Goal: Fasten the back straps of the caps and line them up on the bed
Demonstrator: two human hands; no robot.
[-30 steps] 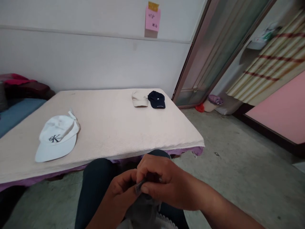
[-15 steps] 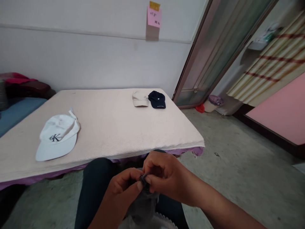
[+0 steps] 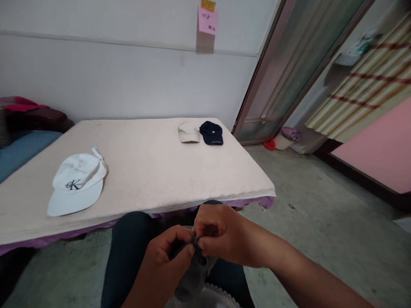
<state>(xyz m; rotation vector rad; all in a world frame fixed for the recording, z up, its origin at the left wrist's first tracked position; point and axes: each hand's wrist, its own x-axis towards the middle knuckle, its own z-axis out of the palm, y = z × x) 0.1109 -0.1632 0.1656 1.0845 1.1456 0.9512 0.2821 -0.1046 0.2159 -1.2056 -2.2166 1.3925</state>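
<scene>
Over the lap, my left hand (image 3: 168,256) and my right hand (image 3: 221,233) meet, thumbs and forefingers pinching a small dark part of a grey cloth item (image 3: 191,278). The item hangs below the fingers; its full shape is hidden by the hands. On the bed (image 3: 144,167), a white cap (image 3: 77,184) with dark letters lies at the left. At the far edge a beige cap (image 3: 189,131) sits beside a navy cap (image 3: 212,133), the two touching or nearly so.
A pink note (image 3: 207,20) is taped to the wall (image 3: 128,77) behind the bed. Dark folded items (image 3: 35,117) lie at the far left. Right of the bed are a sliding door (image 3: 279,64), a bin (image 3: 285,137) and a curtain (image 3: 359,85).
The fingers have shifted slightly at the pinched part, and the grey item's folds hang a little differently. Both hands still hold it. The caps have stayed in place on the bed.
</scene>
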